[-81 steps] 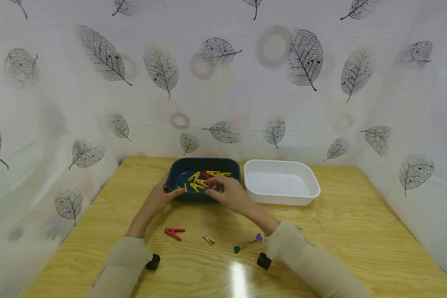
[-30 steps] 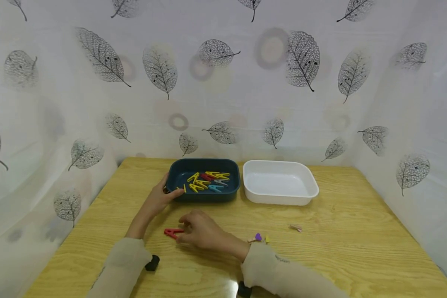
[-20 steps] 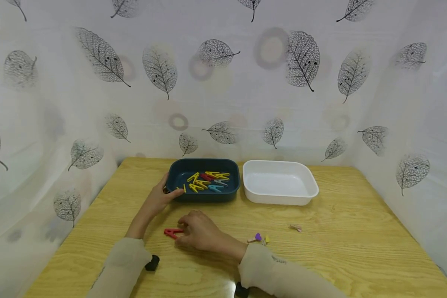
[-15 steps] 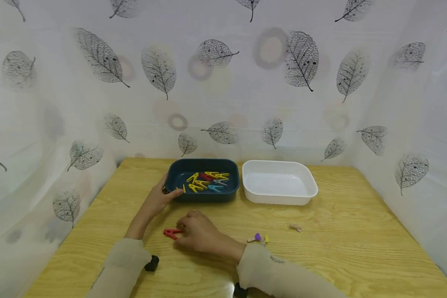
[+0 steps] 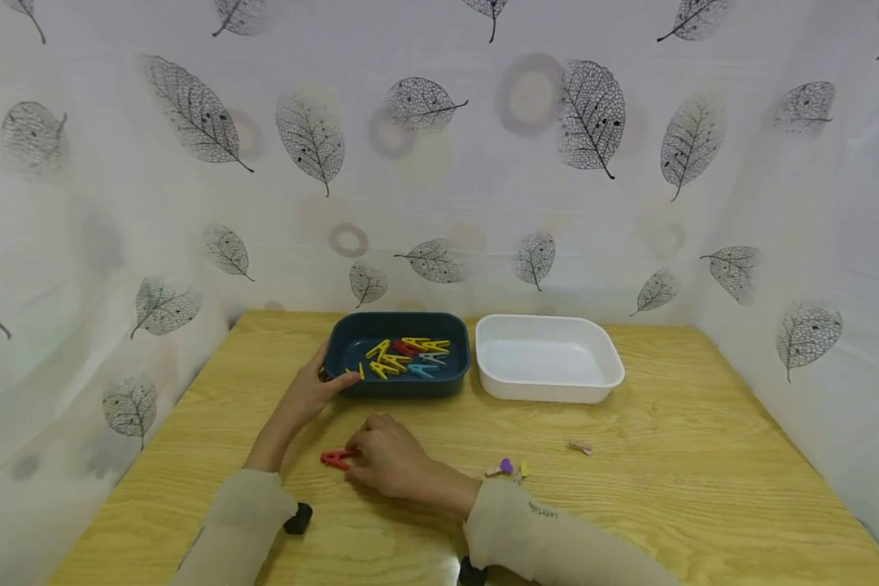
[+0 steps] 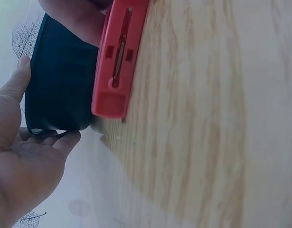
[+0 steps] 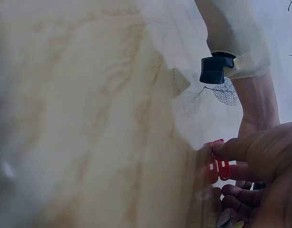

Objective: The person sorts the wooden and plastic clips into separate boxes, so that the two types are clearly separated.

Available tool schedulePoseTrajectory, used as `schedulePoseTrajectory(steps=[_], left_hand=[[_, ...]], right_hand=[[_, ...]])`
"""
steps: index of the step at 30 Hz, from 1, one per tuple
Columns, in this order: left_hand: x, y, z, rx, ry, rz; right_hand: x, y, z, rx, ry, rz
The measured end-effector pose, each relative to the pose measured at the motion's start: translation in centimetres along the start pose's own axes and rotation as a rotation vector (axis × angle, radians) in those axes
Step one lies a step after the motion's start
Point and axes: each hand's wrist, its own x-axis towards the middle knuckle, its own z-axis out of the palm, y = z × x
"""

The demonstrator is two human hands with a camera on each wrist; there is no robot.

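My left hand (image 5: 312, 396) grips the left end of a dark blue bin (image 5: 403, 389), thumb over the rim and fingers under its edge in the left wrist view. Several yellow, red, grey and light-blue clothespins (image 5: 395, 358) lie in the bin. In front of it, my right hand (image 5: 391, 457) pinches the legs of a red clothespin (image 5: 334, 459) between thumb and fingers, low over the table. That clothespin looms large in the left wrist view. Below the right fingers, the right wrist view shows a small pale clip (image 7: 225, 219) with a yellow bit.
A white bin (image 5: 549, 392) stands right of the dark one. Small clips with a purple heart (image 5: 506, 465) and a yellow tip (image 5: 524, 470) lie by the right sleeve. Another small wooden clip (image 5: 580, 447) is farther right. A leaf-print curtain (image 5: 439, 179) backs the wooden table.
My right hand has come down from over the dark bin to the red clothespin on the table, and its fingers have closed on the legs. The left hand stays on the bin.
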Motion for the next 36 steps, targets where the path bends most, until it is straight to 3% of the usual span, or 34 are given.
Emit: schedulePoseTrajectory(steps=[11, 24, 30, 36], left_hand=[[-0.1, 0.0, -0.2, 0.003, -0.002, 0.002], [-0.1, 0.0, -0.1, -0.001, 0.000, 0.008], [-0.1, 0.1, -0.2, 0.001, 0.001, 0.008], [-0.1, 0.1, -0.2, -0.006, 0.001, 0.031]], right_hand=[[-0.4, 0.0, -1.1, 0.077, 0.019, -0.020], [-0.7, 1.5, -3.7, 0.243, -0.015, 0.110], [-1.2, 2.5, -5.4, 0.285, 0.037, 0.123], [-1.7, 4.0, -6.8, 0.245, 0.137, 0.061]])
